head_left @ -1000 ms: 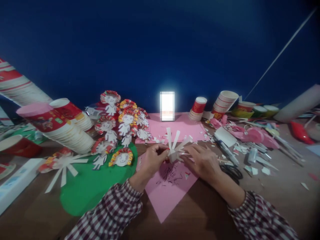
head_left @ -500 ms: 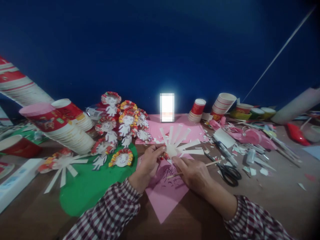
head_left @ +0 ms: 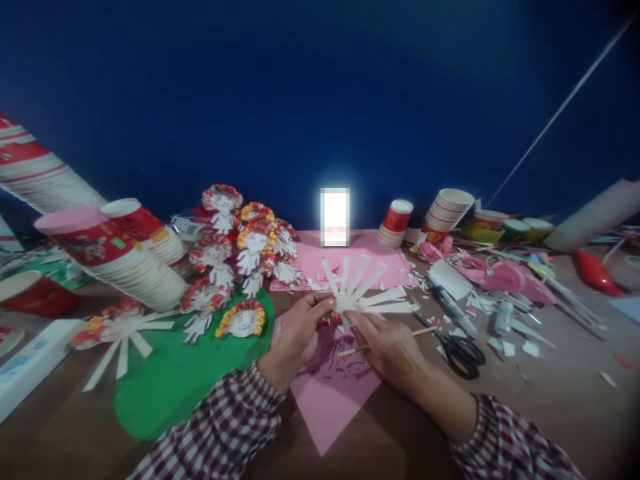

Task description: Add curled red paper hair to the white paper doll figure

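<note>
Between my two hands is a paper cup cut into strips (head_left: 349, 303), its white strips fanned out away from me and a curled red part at its near side. My left hand (head_left: 303, 333) pinches its left edge between thumb and fingers. On the near right side, my right hand (head_left: 390, 343) grips it with closed fingers, and a thin wooden stick (head_left: 356, 351) passes under or through that hand. Below both hands lies a pink paper sheet (head_left: 323, 417) with dark scribbles and one corner toward me.
Several paper dolls with curled red and yellow hair (head_left: 254, 243) stand at left beside a green sheet (head_left: 185, 390). Stacked paper cups (head_left: 135, 267) lean farther left. At right are black scissors (head_left: 463, 353), a marker (head_left: 453, 310), paper scraps and pink paper (head_left: 510, 280).
The hands and the cut cup keep nearly the same pose. The whole view has shifted slightly, with objects sitting a little lower in the picture.
</note>
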The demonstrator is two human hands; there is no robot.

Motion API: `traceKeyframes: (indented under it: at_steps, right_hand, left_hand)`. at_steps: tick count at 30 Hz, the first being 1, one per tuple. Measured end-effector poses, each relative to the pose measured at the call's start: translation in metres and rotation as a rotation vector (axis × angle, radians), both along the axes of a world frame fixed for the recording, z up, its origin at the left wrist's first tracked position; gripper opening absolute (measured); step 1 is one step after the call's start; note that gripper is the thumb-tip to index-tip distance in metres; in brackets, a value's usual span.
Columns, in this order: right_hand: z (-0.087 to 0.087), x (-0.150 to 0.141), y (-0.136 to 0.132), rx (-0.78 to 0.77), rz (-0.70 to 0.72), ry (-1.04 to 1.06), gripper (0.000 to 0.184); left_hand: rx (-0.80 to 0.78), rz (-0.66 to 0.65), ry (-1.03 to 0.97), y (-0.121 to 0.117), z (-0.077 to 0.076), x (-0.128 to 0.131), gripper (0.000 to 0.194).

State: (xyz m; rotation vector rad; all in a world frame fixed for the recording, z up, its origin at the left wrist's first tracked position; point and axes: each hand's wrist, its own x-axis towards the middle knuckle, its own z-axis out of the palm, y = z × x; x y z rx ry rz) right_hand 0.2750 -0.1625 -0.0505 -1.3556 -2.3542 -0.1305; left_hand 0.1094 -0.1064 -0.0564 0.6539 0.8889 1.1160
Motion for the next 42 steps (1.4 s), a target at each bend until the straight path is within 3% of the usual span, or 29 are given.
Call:
traceKeyframes:
  at_steps: [9, 14, 18, 23, 31, 33, 37, 39, 42]
  right_hand:
    - [0.007, 0.007, 0.001, 0.085, 0.097, 0.104, 0.035]
    - [0.008, 0.013, 0.002, 0.076, 0.161, 0.190, 0.035]
    - [0.009, 0.015, 0.003, 0.041, 0.162, 0.153, 0.031]
    - [0.006, 0.016, 0.004, 0.095, 0.179, 0.172, 0.028]
    - [0.011, 0.019, 0.006, 0.097, 0.126, 0.155, 0.029]
    - [0.016, 0.021, 0.003, 0.138, 0.083, 0.185, 0.034]
    - [0.025, 0.025, -0.004, 0.229, 0.087, 0.294, 0.062]
    - [0.025, 0.026, -0.006, 0.222, 0.085, 0.298, 0.057]
    - [0.022, 0.023, -0.004, 0.218, 0.074, 0.284, 0.035]
  left_hand:
    - [0.027, -0.098, -0.007, -0.002, 0.006, -0.002, 0.023]
    - [0.077, -0.149, -0.076, -0.004, 0.012, -0.001, 0.039]
    - [0.014, -0.102, -0.079, -0.004, 0.015, -0.001, 0.035]
    - [-0.010, 0.049, -0.043, 0.000, 0.014, -0.002, 0.027]
    - [0.087, 0.043, 0.018, 0.005, 0.007, -0.002, 0.038]
    - [0.095, 0.052, 0.064, 0.006, 0.003, -0.002, 0.035]
    - [0.120, 0.019, 0.190, 0.005, -0.001, -0.004, 0.037]
    - [0.149, -0.003, 0.247, 0.004, -0.002, -0.004, 0.035]
    - [0.183, -0.038, 0.252, 0.002, -0.003, -0.004, 0.025]
